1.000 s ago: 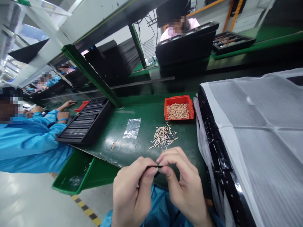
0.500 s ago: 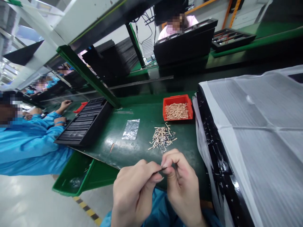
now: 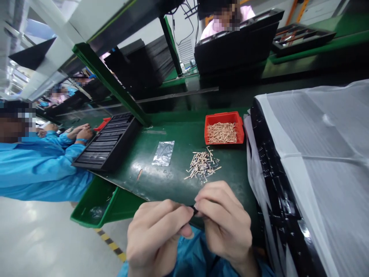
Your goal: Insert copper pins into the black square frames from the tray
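Close in front of me, my left hand [image 3: 160, 232] and my right hand [image 3: 226, 223] meet at the fingertips, both pinching one small dark piece [image 3: 194, 210]. Most of that piece is covered by the fingers, so its kind cannot be made out. Just beyond my hands, a loose pile of small beige, bent strip-like parts [image 3: 201, 164] lies on the green tabletop [image 3: 178, 184]. Behind the pile stands a red bin [image 3: 240, 132] filled with similar beige parts. A flat clear plastic bag [image 3: 163, 153] rests left of the pile.
To the right, a white sheet [image 3: 319, 127] covers a stack wrapped in black plastic [image 3: 288, 207]. A black slotted tray [image 3: 108, 144] sits at the left, beside a co-worker in a blue sleeve [image 3: 43, 165]. Below the edge hangs a green bin [image 3: 95, 213]. A green post [image 3: 111, 82] rises behind.
The view has shifted slightly. My fingers have changed their grip on the small dark piece, the right fingers curling further over it. The co-worker's hands at the left have come together.
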{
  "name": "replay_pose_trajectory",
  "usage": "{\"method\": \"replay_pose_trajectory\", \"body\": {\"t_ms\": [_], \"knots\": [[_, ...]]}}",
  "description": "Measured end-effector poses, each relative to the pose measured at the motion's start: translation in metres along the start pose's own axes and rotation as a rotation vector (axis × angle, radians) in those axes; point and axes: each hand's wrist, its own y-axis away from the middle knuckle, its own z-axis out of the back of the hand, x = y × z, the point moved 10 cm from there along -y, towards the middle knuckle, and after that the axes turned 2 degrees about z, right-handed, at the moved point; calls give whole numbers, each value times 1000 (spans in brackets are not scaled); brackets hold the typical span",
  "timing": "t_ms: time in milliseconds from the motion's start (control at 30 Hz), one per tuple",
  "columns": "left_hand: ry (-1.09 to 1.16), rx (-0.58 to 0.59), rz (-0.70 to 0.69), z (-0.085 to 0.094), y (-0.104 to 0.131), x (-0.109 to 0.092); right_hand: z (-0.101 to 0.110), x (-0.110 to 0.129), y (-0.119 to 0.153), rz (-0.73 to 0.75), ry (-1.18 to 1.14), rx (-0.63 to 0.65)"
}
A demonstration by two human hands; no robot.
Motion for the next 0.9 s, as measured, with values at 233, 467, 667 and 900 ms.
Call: {"method": "replay_pose_trajectory", "body": {"t_ms": [233,467,667,900], "knots": [[64,44,13,3,1,4,-2,13,2,162,117,84],[48,48,36,2,3,11,1,0,0,63,40,43],[59,42,30,1,-1,11,-7,-10,-3,-60,-153,71],[93,58,30,-3,0,14,-14,-15,3,-127,-238,40]]}}
